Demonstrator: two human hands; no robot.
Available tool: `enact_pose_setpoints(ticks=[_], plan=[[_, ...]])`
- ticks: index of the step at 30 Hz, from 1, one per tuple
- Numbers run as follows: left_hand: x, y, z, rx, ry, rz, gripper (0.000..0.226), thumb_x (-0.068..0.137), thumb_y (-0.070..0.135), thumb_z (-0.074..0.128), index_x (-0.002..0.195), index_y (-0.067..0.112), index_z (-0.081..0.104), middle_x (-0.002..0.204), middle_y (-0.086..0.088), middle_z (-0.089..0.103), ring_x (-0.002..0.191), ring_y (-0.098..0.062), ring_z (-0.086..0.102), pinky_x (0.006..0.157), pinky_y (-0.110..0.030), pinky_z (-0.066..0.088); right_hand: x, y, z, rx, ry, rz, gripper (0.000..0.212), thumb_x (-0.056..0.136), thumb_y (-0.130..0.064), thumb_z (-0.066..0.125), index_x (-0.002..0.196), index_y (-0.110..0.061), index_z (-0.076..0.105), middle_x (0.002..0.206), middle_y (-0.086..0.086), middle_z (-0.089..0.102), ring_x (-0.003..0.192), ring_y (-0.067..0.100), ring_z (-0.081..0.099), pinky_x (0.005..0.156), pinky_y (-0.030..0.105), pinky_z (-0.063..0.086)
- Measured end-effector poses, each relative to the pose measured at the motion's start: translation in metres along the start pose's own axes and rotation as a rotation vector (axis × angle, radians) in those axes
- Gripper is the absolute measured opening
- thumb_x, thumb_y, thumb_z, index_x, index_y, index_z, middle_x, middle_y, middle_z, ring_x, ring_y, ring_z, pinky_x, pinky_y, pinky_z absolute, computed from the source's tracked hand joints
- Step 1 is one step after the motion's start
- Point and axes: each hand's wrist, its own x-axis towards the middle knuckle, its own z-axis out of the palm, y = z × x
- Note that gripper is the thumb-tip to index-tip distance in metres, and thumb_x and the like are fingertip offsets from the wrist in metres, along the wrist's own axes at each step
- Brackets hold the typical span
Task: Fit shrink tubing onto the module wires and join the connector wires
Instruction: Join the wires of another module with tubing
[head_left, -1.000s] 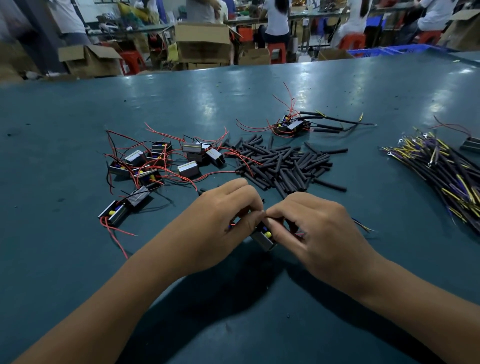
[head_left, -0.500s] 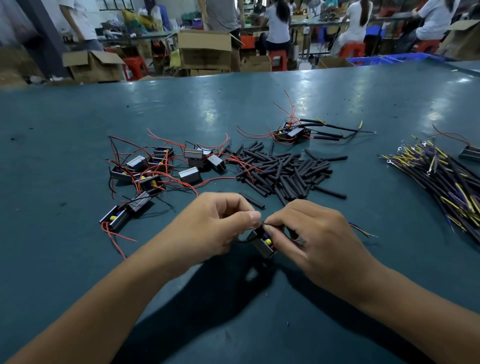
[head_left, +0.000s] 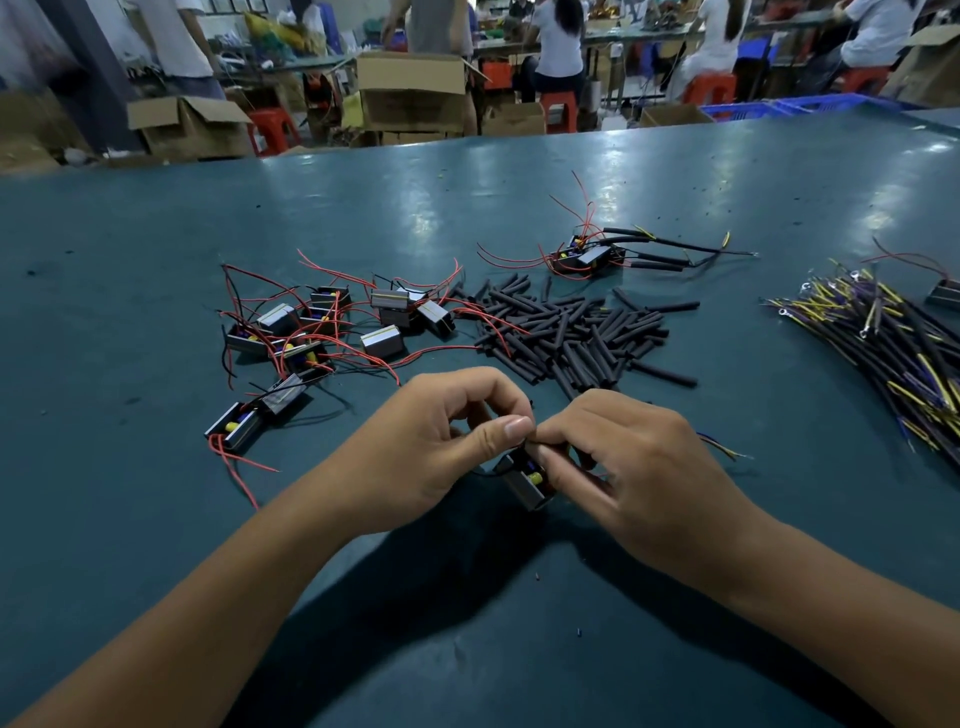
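Note:
A small black module (head_left: 525, 480) with a yellow part hangs between my hands just above the table. My left hand (head_left: 441, 441) pinches something thin and dark at the module's top between thumb and curled fingers. Touching it fingertip to fingertip, my right hand (head_left: 618, 462) pinches the same spot, and thin yellow and blue wires (head_left: 719, 447) trail out behind it. What exactly sits between the fingertips is hidden. A heap of black shrink tubing pieces (head_left: 571, 332) lies just beyond my hands.
Several modules with red wires (head_left: 317, 327) lie at the left on the green table (head_left: 156, 519). One module with tubing fitted on its wires (head_left: 597, 257) lies farther back. A bundle of black, yellow and purple connector wires (head_left: 893, 338) lies at the right. People and cardboard boxes are behind the table.
Both hands have lifted slightly and the left thumb has come up over the fingertips. The module has stayed between them. The camera has tilted up a little.

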Motion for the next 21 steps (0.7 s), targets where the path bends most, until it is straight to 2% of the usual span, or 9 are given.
enact_pose_setpoints(ticks=[2, 4, 5, 10, 14, 18, 21], plan=[[0.000, -0.001, 0.004, 0.088, 0.073, 0.053, 0.014, 0.094, 0.039, 0.062, 0.091, 0.025, 0.064, 0.082, 0.018, 0.060, 0.070, -0.003, 0.053, 0.059, -0.023, 0.042, -0.001, 0.001, 0.000, 0.010, 0.003, 0.004, 0.010, 0.091, -0.015, 0.065, 0.090, -0.007, 0.072, 0.079, 0.002, 0.064, 0.072, 0.016, 0.057, 0.068, 0.022, 0.043], [0.002, 0.000, 0.006, 0.198, 0.172, 0.136, 0.012, 0.094, 0.035, 0.064, 0.090, 0.024, 0.064, 0.084, 0.016, 0.057, 0.073, -0.008, 0.053, 0.064, -0.013, 0.038, 0.000, 0.002, 0.000, 0.026, 0.007, 0.019, 0.011, 0.091, -0.015, 0.065, 0.091, -0.007, 0.072, 0.080, 0.002, 0.065, 0.072, 0.016, 0.058, 0.068, 0.027, 0.046], [0.003, 0.001, 0.006, 0.237, 0.208, 0.181, 0.010, 0.094, 0.031, 0.065, 0.090, 0.022, 0.064, 0.085, 0.013, 0.057, 0.073, -0.010, 0.053, 0.065, -0.013, 0.038, 0.000, 0.002, 0.000, 0.034, 0.011, 0.028, 0.011, 0.091, -0.015, 0.065, 0.091, -0.007, 0.072, 0.080, 0.001, 0.065, 0.072, 0.015, 0.058, 0.067, 0.028, 0.047], [0.004, -0.003, -0.004, 0.394, 0.243, 0.386, 0.006, 0.089, 0.013, 0.073, 0.093, 0.010, 0.076, 0.093, 0.002, 0.060, 0.083, -0.002, 0.054, 0.073, -0.016, 0.041, 0.001, 0.004, -0.001, 0.079, 0.036, 0.060, 0.010, 0.091, -0.017, 0.065, 0.090, -0.009, 0.072, 0.081, -0.003, 0.066, 0.073, 0.011, 0.059, 0.067, 0.030, 0.049], [0.003, -0.007, -0.009, 0.471, 0.220, 0.455, 0.013, 0.087, 0.018, 0.076, 0.098, 0.013, 0.079, 0.095, 0.000, 0.063, 0.085, -0.021, 0.059, 0.072, -0.036, 0.049, 0.001, 0.005, -0.003, 0.097, 0.032, 0.074, 0.011, 0.092, -0.019, 0.065, 0.090, -0.010, 0.072, 0.081, -0.004, 0.066, 0.073, 0.010, 0.059, 0.066, 0.030, 0.049], [0.004, -0.009, -0.009, 0.590, 0.207, 0.520, 0.017, 0.090, 0.025, 0.074, 0.104, 0.017, 0.079, 0.097, 0.000, 0.068, 0.080, -0.022, 0.057, 0.067, -0.039, 0.049, 0.001, 0.004, -0.003, 0.103, 0.023, 0.074, 0.011, 0.092, -0.019, 0.065, 0.091, -0.010, 0.073, 0.082, -0.005, 0.066, 0.073, 0.009, 0.059, 0.067, 0.029, 0.050], [0.005, -0.011, -0.007, 0.570, 0.198, 0.525, 0.018, 0.092, 0.023, 0.073, 0.108, 0.018, 0.078, 0.098, 0.001, 0.068, 0.080, -0.021, 0.055, 0.067, -0.039, 0.049, 0.002, 0.005, -0.002, 0.101, 0.034, 0.066, 0.010, 0.092, -0.017, 0.065, 0.092, -0.010, 0.072, 0.083, -0.004, 0.066, 0.073, 0.010, 0.059, 0.066, 0.030, 0.050]])
